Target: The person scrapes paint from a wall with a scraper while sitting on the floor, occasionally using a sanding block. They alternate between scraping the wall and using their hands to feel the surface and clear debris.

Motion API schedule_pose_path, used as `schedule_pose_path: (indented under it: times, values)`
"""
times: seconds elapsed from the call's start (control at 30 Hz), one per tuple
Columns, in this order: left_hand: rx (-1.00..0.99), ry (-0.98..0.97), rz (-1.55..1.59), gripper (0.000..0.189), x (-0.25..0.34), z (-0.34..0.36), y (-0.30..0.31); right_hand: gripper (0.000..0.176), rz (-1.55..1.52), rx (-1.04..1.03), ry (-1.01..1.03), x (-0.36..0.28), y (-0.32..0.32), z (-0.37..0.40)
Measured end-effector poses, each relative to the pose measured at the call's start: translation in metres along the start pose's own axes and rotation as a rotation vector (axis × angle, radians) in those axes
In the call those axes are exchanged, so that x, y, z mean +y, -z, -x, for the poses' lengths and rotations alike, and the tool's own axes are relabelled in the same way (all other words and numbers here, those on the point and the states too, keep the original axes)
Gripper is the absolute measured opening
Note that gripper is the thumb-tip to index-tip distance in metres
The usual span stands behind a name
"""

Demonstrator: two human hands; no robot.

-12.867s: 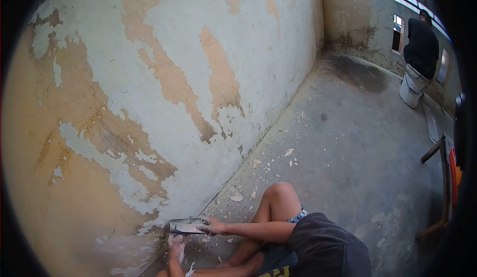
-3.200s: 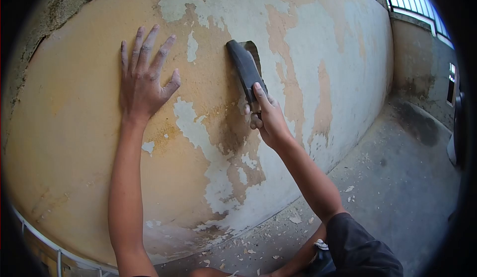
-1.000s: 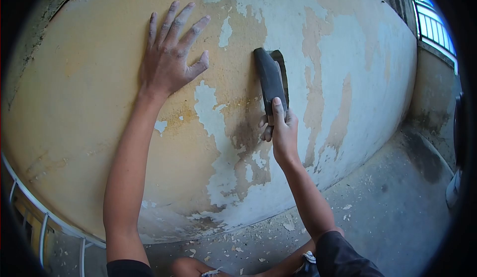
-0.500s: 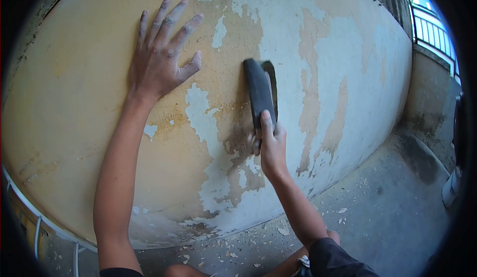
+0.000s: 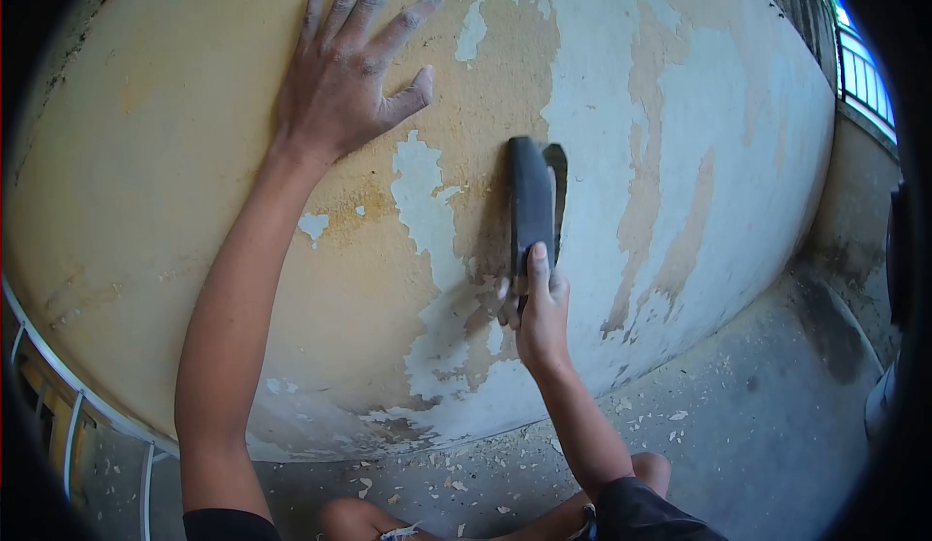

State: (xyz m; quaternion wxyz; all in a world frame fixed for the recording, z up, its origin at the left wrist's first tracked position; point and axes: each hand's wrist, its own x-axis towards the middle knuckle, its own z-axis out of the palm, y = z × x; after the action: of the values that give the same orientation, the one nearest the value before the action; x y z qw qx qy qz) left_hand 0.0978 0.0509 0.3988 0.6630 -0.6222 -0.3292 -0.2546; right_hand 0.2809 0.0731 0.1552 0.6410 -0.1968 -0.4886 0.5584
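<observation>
Black and long-bodied, the tool (image 5: 530, 191) is up at the wall (image 5: 330, 318), right by the line where bare tan plaster (image 5: 500, 80) meets the pale paint (image 5: 607, 201)! Below it the right hand (image 5: 546, 327) has it by the lower end, closed around it, thumb laid along the dark body. All that length rises above the grip, so if the top snags on a raised paint edge, it could twist in those dusty fingers.

And over to the left hand (image 5: 340, 89): wide open, empty, fingers spread against the tan side, well apart from the tool. Powder coats the fingertips; on a dusty surface that palm could slide if much weight leans on it. A hard push with a tilted edge might gouge the plaster.

Down low, paint flakes (image 5: 679, 415) litter the floor (image 5: 718, 444) near the bent knee (image 5: 650, 471); loose bits falling from above could land on the legs.
</observation>
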Motion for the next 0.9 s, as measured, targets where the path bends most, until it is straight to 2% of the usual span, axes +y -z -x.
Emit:
schedule_pose_path:
  times: [0.07,0.13,0.17,0.23,0.3,0.37,0.4,0.47,0.53,0.6,0.67,0.77,0.83,0.9]
  values:
    - [0.013,0.008,0.004,0.058,0.003,0.000,0.004,0.044,0.098,0.003,-0.107,0.034,0.017,0.031]
    - [-0.193,0.075,-0.046,0.069,0.004,-0.003,0.015,0.046,0.132,0.027,-0.230,0.096,0.043,0.082]
    - [-0.193,0.076,-0.050,0.069,0.004,-0.004,0.015,0.047,0.126,0.040,-0.298,0.119,0.054,0.104]
    - [-0.150,0.095,0.051,0.070,0.007,-0.005,0.012,0.046,0.080,0.104,-0.275,0.122,0.048,0.112]
    - [-0.177,0.085,0.015,0.070,0.010,-0.005,0.013,0.045,0.131,0.135,-0.176,0.086,0.026,0.079]
    - [-0.196,0.076,-0.037,0.070,0.009,0.000,0.008,0.044,0.063,0.074,-0.064,0.035,0.005,0.039]
    - [-0.153,0.054,-0.042,0.070,0.006,0.001,0.003,0.044,0.062,0.076,-0.073,0.022,-0.001,0.031]
    - [-0.095,0.045,-0.057,0.071,0.001,0.001,0.002,0.053,0.076,0.040,-0.017,0.005,-0.009,0.019]
    - [-0.158,0.069,-0.047,0.070,0.004,0.000,0.007,0.054,0.156,0.012,-0.089,0.035,0.006,0.043]
    - [-0.110,0.067,-0.022,0.070,0.002,0.002,0.002,0.053,0.208,0.010,-0.254,0.087,0.030,0.089]
    - [-0.072,0.049,0.017,0.071,-0.003,0.004,0.001,0.052,0.175,0.026,-0.376,0.109,0.040,0.120]
    - [-0.029,0.044,-0.024,0.071,-0.003,0.007,-0.005,0.050,0.207,-0.004,-0.290,0.089,0.033,0.092]
    - [-0.069,0.050,-0.030,0.071,-0.002,0.009,-0.005,0.050,0.220,0.001,-0.161,0.051,0.013,0.056]
    - [-0.036,0.041,-0.032,0.071,-0.003,0.008,-0.007,0.047,0.100,-0.041,-0.111,0.026,0.003,0.030]
